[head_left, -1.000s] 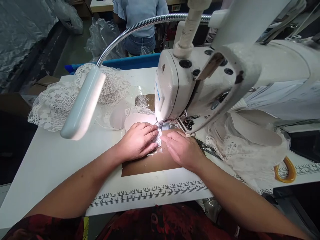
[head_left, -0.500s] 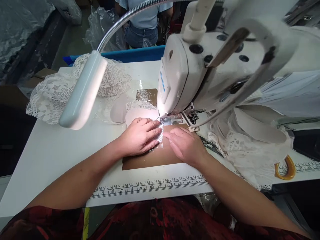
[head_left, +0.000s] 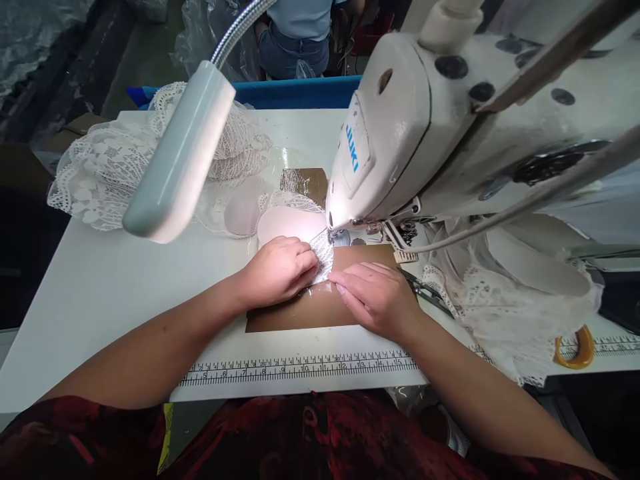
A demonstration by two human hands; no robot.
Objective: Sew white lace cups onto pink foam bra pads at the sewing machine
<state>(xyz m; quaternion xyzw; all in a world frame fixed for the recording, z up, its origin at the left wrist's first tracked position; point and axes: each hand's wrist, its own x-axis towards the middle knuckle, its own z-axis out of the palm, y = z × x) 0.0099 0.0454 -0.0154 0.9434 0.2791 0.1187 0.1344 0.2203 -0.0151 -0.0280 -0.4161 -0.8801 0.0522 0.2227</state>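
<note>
White lace (head_left: 323, 257) lies under the needle end of a white sewing machine (head_left: 383, 127), joined to a pale moulded cup (head_left: 290, 223). My left hand (head_left: 283, 270) is closed, its fingers curled over the left side of the lace; the fingertips are partly hidden. On the other side, my right hand (head_left: 380, 293) pinches the lace's near right corner between thumb and forefinger. Both hands rest over a brown sheet (head_left: 305, 315) on the table in front of the needle.
A lamp (head_left: 180, 153) hangs at left before heaped white lace (head_left: 105, 173). Dark scissors (head_left: 427, 292) lie right of my right hand, beside more lace and cups (head_left: 535, 300). A tape roll (head_left: 575, 348) and printed ruler (head_left: 300, 369) are near the front edge. A person (head_left: 295, 40) sits beyond.
My left fingers, flat on the lace before, have curled in and drawn back, uncovering more lace. My right fingertips now meet its near corner. The view has shifted slightly, with the machine appearing larger.
</note>
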